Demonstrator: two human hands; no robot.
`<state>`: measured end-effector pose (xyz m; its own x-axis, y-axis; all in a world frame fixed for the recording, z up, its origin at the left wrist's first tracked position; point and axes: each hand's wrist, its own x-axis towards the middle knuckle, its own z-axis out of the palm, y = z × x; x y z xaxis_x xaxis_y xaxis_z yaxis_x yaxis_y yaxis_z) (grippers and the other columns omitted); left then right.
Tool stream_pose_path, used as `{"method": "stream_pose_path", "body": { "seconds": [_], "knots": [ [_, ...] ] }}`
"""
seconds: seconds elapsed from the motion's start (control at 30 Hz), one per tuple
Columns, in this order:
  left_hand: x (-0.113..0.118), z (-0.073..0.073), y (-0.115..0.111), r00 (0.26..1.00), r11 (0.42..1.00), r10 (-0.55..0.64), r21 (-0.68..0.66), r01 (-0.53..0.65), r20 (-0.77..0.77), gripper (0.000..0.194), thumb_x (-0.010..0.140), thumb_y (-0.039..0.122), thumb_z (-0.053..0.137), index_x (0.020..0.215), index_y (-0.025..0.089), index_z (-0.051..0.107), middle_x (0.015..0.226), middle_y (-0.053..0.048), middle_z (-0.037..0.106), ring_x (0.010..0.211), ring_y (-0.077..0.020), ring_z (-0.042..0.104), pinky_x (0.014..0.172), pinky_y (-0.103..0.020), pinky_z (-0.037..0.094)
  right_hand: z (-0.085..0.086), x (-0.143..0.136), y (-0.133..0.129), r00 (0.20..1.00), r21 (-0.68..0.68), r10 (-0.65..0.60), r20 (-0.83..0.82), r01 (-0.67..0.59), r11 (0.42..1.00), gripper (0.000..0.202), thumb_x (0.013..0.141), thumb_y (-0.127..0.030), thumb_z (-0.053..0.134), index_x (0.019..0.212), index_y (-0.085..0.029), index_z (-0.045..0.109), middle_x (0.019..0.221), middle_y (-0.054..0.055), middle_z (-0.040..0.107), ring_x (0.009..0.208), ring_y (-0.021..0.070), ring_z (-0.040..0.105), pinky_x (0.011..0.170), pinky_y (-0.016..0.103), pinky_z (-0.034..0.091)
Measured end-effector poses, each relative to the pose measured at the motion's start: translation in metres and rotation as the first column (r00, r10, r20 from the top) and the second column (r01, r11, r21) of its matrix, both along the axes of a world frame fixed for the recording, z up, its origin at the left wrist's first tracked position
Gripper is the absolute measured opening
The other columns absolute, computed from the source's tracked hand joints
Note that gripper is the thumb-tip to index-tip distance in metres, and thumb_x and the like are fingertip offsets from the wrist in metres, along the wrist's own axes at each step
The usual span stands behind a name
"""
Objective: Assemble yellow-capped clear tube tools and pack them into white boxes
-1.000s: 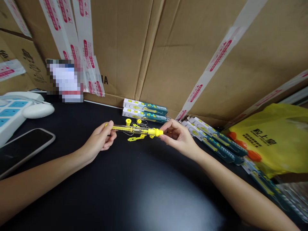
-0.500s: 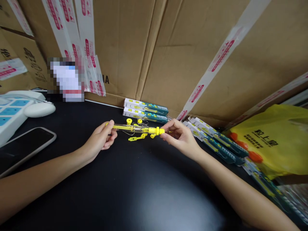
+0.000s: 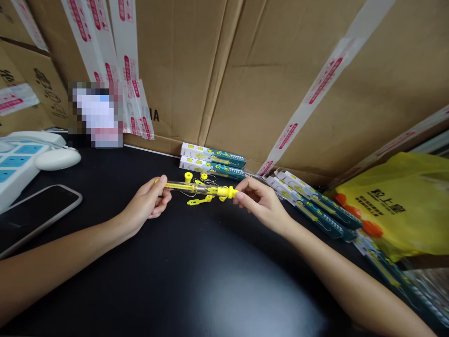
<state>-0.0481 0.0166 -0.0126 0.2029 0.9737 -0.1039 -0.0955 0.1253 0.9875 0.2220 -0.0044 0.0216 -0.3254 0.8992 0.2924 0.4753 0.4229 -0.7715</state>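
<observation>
Clear plastic and bright yellow meet in the slim tube (image 3: 201,188) that I hold up between my two hands, nearly level, over the black table (image 3: 210,276). My left hand (image 3: 149,201) is closed on one end of it, thumb on top and fingers curled beneath. My right hand (image 3: 264,203) is at the other end, thumb and forefinger brought narrowly together at the tip of the yellow end piece (image 3: 228,192), with the other fingers bent. Through the clear wall I see a yellow scale and a coil. Just beyond the tube lie a flared yellow part (image 3: 188,177), a small round yellow part (image 3: 204,176) and some thin wire; a flat yellow strip (image 3: 198,202) lies on the nearer side. Farther back, two slim printed boxes (image 3: 212,161) rest side by side near the cardboard (image 3: 273,70). More printed boxes (image 3: 312,201) lie past my right hand, near a yellow bag (image 3: 403,206) with orange shapes (image 3: 371,228) at its edge. Off to my left are a phone (image 3: 38,215), a white power strip (image 3: 21,154) with blue sockets, and a white oval object (image 3: 58,159) beside it.
</observation>
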Motion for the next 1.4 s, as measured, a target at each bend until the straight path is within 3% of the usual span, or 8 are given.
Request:
{"method": "stream_pose_path", "body": {
  "seconds": [0.2, 0.53, 0.7, 0.9, 1.07, 1.17, 1.4],
  "knots": [
    [-0.0007, 0.0007, 0.0002, 1.0, 1.0, 0.002, -0.006, -0.002, -0.001, 0.032, 0.095, 0.043, 0.042, 0.075, 0.018, 0.041, 0.056, 0.007, 0.042, 0.034, -0.0006, 0.026, 0.033, -0.012, 0.017, 0.0002, 0.0002, -0.0005, 0.999, -0.019, -0.002, 0.035, 0.002, 1.0, 0.022, 0.089, -0.04, 0.055, 0.092, -0.018, 0.053, 0.078, 0.003, 0.062, 0.064, 0.0119, 0.055, 0.051, 0.023, 0.039],
    [0.0005, -0.0019, 0.0006, 1.0, 0.999, 0.009, 0.039, -0.008, -0.03, 0.035, 0.093, 0.047, 0.044, 0.074, 0.018, 0.04, 0.057, 0.007, 0.043, 0.035, -0.0003, 0.027, 0.033, -0.012, 0.017, -0.0022, 0.0019, 0.0, 0.995, -0.06, 0.054, 0.083, -0.049, 0.997, 0.031, 0.097, -0.041, 0.041, 0.08, -0.018, 0.053, 0.07, 0.001, 0.06, 0.056, 0.0086, 0.05, 0.05, 0.021, 0.039],
    [0.0002, -0.0013, -0.0001, 1.0, 1.0, 0.005, 0.03, -0.004, -0.027, 0.033, 0.094, 0.044, 0.042, 0.075, 0.018, 0.04, 0.057, 0.007, 0.043, 0.035, -0.0005, 0.027, 0.033, -0.012, 0.017, -0.0026, 0.0014, 0.0002, 0.997, -0.075, 0.068, 0.043, -0.065, 0.995, 0.023, 0.095, -0.04, 0.048, 0.088, -0.019, 0.049, 0.073, 0.001, 0.061, 0.059, 0.0095, 0.051, 0.051, 0.021, 0.039],
    [0.0012, -0.0014, -0.0007, 0.999, 1.0, 0.01, 0.026, -0.009, -0.032, 0.033, 0.095, 0.044, 0.042, 0.074, 0.018, 0.039, 0.057, 0.007, 0.044, 0.035, -0.0005, 0.028, 0.033, -0.012, 0.018, -0.0035, 0.0012, 0.0004, 0.988, -0.066, 0.082, 0.133, -0.073, 0.995, 0.042, 0.099, -0.042, 0.034, 0.073, -0.017, 0.054, 0.065, 0.001, 0.058, 0.053, 0.008, 0.049, 0.051, 0.021, 0.038],
    [0.0005, -0.0019, 0.0, 1.0, 1.0, 0.011, 0.018, -0.011, -0.029, 0.034, 0.095, 0.045, 0.042, 0.074, 0.018, 0.039, 0.057, 0.007, 0.044, 0.035, -0.0005, 0.028, 0.033, -0.012, 0.017, -0.0037, 0.003, 0.0003, 0.996, -0.081, 0.073, 0.06, -0.068, 0.994, 0.023, 0.097, -0.041, 0.041, 0.092, -0.019, 0.048, 0.071, 0.0, 0.061, 0.056, 0.0094, 0.051, 0.051, 0.022, 0.038],
    [0.0, -0.0027, 0.0007, 0.999, 1.0, 0.014, 0.022, -0.013, -0.035, 0.034, 0.094, 0.046, 0.043, 0.074, 0.018, 0.039, 0.057, 0.007, 0.043, 0.035, -0.0003, 0.027, 0.033, -0.012, 0.017, -0.0038, 0.0027, -0.0004, 0.995, -0.073, 0.092, 0.049, -0.089, 0.993, 0.016, 0.094, -0.035, 0.048, 0.093, -0.02, 0.045, 0.071, 0.0, 0.061, 0.059, 0.0104, 0.052, 0.055, 0.022, 0.04],
    [0.0004, -0.0033, 0.0009, 0.999, 1.0, 0.013, 0.022, -0.012, -0.034, 0.033, 0.094, 0.045, 0.043, 0.075, 0.019, 0.039, 0.056, 0.007, 0.044, 0.035, -0.0005, 0.028, 0.034, -0.013, 0.018, -0.0047, 0.0018, -0.0009, 0.992, -0.084, 0.077, 0.104, -0.068, 0.994, 0.028, 0.098, -0.04, 0.039, 0.082, -0.019, 0.048, 0.07, 0.0, 0.06, 0.055, 0.0087, 0.049, 0.053, 0.022, 0.038]
  ]
}}
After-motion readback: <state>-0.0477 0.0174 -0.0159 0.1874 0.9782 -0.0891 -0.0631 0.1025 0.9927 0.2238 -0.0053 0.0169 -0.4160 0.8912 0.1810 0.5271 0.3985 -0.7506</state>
